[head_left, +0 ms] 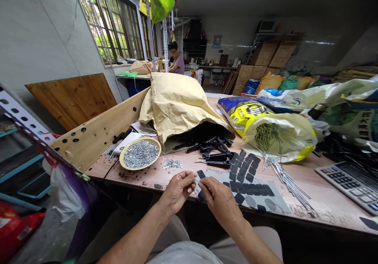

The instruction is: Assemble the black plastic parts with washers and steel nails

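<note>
On the wooden workbench (132, 179), beside a sheet of black pads (245, 189) and scattered small washers (171, 163), the left hand (178, 191) and right hand (220, 205) meet — fingertips pressed together, pinching a thin metal pin (196, 180) near the bench's front edge — a close, steady pinch suits something this fine.

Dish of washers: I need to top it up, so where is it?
Head view: the dish of washers sits on the bench, left of the left hand, a small loose heap of washers just to its right.
</note>
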The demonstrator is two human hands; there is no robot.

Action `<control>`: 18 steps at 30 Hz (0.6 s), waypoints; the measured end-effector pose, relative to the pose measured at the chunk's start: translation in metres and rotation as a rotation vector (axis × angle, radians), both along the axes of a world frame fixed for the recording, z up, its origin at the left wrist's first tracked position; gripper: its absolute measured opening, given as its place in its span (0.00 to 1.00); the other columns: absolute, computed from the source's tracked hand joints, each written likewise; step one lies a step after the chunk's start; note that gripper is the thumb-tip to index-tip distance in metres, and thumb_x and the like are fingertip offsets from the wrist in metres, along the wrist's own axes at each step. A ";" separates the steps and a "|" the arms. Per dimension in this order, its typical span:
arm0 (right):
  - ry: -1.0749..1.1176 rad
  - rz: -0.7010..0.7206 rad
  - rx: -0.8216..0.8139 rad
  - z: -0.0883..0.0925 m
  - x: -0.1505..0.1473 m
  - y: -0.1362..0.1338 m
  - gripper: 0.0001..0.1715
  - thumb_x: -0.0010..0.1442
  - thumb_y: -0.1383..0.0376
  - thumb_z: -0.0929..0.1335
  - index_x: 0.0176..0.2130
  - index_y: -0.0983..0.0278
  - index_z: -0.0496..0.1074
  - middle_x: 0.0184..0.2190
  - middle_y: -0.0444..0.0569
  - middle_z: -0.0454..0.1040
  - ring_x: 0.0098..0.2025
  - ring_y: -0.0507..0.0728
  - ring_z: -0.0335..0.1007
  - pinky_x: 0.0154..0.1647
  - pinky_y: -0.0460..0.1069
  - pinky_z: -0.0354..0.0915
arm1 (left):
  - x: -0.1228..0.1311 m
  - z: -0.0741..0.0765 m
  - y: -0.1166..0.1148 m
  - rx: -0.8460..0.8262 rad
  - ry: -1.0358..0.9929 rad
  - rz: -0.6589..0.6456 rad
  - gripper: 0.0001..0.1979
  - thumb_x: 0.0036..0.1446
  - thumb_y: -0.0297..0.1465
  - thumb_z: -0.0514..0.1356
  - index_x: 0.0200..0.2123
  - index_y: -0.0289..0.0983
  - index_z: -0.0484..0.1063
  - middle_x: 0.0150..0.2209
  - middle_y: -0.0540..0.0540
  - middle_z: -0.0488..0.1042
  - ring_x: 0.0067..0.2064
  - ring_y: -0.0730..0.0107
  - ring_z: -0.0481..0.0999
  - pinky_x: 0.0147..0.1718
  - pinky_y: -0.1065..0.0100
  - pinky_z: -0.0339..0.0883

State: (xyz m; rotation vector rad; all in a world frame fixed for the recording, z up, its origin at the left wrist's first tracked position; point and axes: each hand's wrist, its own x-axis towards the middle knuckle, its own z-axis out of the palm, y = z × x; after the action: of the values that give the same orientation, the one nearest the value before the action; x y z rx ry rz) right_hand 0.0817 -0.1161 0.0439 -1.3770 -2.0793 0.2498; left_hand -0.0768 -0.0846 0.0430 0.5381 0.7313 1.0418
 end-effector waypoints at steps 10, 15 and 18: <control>0.065 0.020 -0.038 0.006 -0.001 -0.001 0.16 0.70 0.61 0.58 0.39 0.61 0.71 0.34 0.48 0.75 0.36 0.55 0.73 0.40 0.47 0.64 | -0.002 -0.003 0.001 -0.012 -0.073 -0.049 0.13 0.43 0.28 0.73 0.31 0.30 0.76 0.24 0.49 0.72 0.25 0.81 0.70 0.25 0.80 0.62; 0.083 0.014 -0.088 0.011 -0.003 -0.002 0.15 0.70 0.61 0.58 0.38 0.61 0.71 0.34 0.49 0.74 0.36 0.55 0.72 0.40 0.48 0.63 | -0.001 -0.002 0.000 0.000 -0.068 -0.045 0.13 0.42 0.28 0.74 0.31 0.30 0.76 0.25 0.49 0.73 0.25 0.81 0.70 0.25 0.80 0.63; 0.144 0.015 -0.177 0.018 -0.003 -0.003 0.17 0.69 0.60 0.58 0.35 0.61 0.71 0.30 0.48 0.74 0.32 0.54 0.71 0.35 0.47 0.63 | -0.001 -0.002 0.000 0.033 -0.052 -0.049 0.12 0.43 0.30 0.74 0.30 0.31 0.77 0.24 0.49 0.73 0.25 0.81 0.69 0.25 0.79 0.62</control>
State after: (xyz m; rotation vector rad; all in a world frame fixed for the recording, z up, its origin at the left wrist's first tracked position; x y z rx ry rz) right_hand 0.0787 -0.1192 0.0615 -1.4018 -1.9869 0.5346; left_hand -0.0780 -0.0848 0.0407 0.5525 0.6528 1.0204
